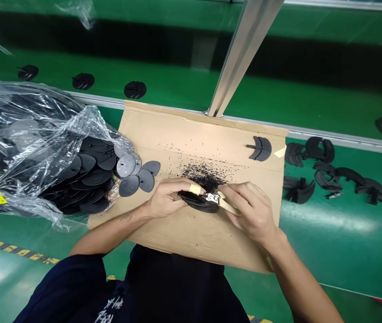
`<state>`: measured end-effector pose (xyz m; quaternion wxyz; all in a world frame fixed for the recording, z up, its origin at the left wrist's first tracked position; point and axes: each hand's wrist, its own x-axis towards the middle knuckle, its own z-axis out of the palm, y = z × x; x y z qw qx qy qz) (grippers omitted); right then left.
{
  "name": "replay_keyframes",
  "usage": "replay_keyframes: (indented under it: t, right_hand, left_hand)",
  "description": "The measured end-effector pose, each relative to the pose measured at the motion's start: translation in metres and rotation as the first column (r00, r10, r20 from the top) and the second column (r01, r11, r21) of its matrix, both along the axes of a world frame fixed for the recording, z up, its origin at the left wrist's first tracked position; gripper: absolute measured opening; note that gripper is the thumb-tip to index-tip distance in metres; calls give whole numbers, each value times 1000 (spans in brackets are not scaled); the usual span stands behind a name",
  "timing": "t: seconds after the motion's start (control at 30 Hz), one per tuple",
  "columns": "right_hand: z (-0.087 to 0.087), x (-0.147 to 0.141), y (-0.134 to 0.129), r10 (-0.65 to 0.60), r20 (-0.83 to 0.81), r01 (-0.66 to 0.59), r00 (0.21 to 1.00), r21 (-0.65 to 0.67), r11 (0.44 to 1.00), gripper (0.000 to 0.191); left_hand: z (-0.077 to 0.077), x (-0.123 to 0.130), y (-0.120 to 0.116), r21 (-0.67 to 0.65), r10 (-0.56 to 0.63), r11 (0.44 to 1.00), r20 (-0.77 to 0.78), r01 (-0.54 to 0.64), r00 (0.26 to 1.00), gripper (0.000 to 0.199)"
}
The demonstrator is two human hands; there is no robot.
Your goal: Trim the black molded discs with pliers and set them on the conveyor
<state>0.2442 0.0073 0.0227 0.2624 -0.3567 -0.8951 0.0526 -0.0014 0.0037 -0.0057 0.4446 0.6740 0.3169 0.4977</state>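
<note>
Over the cardboard point(177, 233), near the frame's centre, my left hand point(167, 198) pinches a black curved piece point(200, 206), its long side running left to right; my right hand point(252, 208) grips pliers point(213, 197), their head at the piece's right end.

Through my feed I see a glossy green table point(362, 264), its sheen catching pale overhead glare. Along its far edge I follow a metal rail point(359, 142), where a slanting metal post point(245, 58) stands. Beyond lies a long green surface point(177, 89) crossed by a broad dark band. Below, I make out green floor point(6, 280) with yellow-and-black hazard tape point(18, 253).
</note>
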Motion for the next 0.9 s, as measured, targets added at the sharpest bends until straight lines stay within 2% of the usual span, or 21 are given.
replay_keyframes:
  t: [0.13, 0.3, 0.47, 0.53, 0.6, 0.67, 0.73, 0.8, 0.9]
  right_hand:
    - [2, -3, -5, -36, 22, 35, 999, 33, 999, 24]
    - [5, -5, -10, -52, 29, 48, 998, 116, 992, 32]
    - [8, -6, -13, -75, 78, 59, 994, 184, 981, 36]
    - [9, -7, -14, -57, 38, 52, 998, 124, 991, 30]
    - [8, -7, -14, -29, -53, 28, 998, -22, 999, 23]
    - [7, -7, -14, -28, -153, 0, 988, -176, 984, 20]
    - [4, -4, -14, -63, -192, 13, 979, -251, 968, 22]
    - [2, 0, -13, -104, -154, 66, 983, -232, 970, 25]
    - [-1, 5, -13, -142, -11, 140, 990, -108, 984, 28]
  left_hand:
    - [0, 2, -1, -36, -6, 999, 27, 7, 1000, 11]
    - [0, 3, -3, -61, -26, 998, 83, 31, 996, 11]
    - [0, 3, -4, -121, -37, 992, 65, 45, 997, 16]
    - [-1, 4, -5, -113, -35, 993, 72, 43, 997, 16]
    - [-3, 5, -6, -82, -32, 996, 85, 39, 996, 14]
    - [-3, 5, -8, -62, -18, 998, 76, 23, 997, 14]
    - [-3, 4, -8, -51, 11, 999, 30, -10, 999, 16]
    - [-1, 3, -8, -15, 26, 1000, -37, -27, 999, 21]
    - [3, 1, -7, 49, -6, 999, -177, 15, 984, 29]
